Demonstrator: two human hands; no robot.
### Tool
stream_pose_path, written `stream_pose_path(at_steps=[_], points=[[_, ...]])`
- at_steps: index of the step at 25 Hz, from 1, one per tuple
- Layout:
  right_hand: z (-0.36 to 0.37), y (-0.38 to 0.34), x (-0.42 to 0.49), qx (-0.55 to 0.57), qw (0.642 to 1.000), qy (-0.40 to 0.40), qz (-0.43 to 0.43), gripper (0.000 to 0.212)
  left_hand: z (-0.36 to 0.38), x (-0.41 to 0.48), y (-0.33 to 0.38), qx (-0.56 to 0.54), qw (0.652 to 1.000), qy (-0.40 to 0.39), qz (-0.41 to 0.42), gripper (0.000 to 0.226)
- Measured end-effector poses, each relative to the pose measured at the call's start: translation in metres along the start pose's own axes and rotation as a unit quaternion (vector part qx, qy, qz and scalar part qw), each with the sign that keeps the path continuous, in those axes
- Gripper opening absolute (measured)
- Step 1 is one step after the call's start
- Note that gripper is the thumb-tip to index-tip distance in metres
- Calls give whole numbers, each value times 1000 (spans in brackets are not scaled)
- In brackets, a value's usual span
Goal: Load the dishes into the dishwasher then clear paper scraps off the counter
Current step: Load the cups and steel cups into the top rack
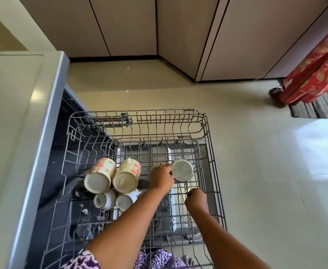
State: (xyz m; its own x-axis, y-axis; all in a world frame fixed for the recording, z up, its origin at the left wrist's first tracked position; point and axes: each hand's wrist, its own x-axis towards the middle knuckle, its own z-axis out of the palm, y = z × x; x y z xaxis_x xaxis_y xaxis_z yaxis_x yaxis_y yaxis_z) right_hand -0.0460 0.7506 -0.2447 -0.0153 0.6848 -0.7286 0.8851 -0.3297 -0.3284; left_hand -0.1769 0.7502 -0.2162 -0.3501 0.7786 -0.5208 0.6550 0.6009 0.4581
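Wire dishwasher rack (212, 152) is pulled right out. Two floral mugs (100, 176) sit upside down at its 9 o'clock, with two small white cups (104, 200) at their 6. Steel cup (182, 169) is at 3 o'clock, and the left hand (161, 179) pinches its rim. Right hand (196, 199) is curled at the cup's 6, can't tell if it's holding a wire.

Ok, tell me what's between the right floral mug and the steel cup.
Head view: the left hand fills that gap, holding the steel cup and partly covering a pale item.
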Motion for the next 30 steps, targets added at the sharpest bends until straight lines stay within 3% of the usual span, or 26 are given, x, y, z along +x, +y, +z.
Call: stream_pose_path(at_steps=[10,18,24,30], points=[[-10,-1,-54,-12,998,15,-63,25,-19,-67,-22,-97,994,19,-50,37],[-42,29,-91,-5,986,56,-157,19,0,-148,-26,-149,977,88,-124,41],[-71,59,-113,-20,970,72,-232,15,39,-195,-2,-231,951,118,-167,41],[-72,56,-147,-87,945,49,-310,18,33,-250,-2,-270,927,183,-183,36]])
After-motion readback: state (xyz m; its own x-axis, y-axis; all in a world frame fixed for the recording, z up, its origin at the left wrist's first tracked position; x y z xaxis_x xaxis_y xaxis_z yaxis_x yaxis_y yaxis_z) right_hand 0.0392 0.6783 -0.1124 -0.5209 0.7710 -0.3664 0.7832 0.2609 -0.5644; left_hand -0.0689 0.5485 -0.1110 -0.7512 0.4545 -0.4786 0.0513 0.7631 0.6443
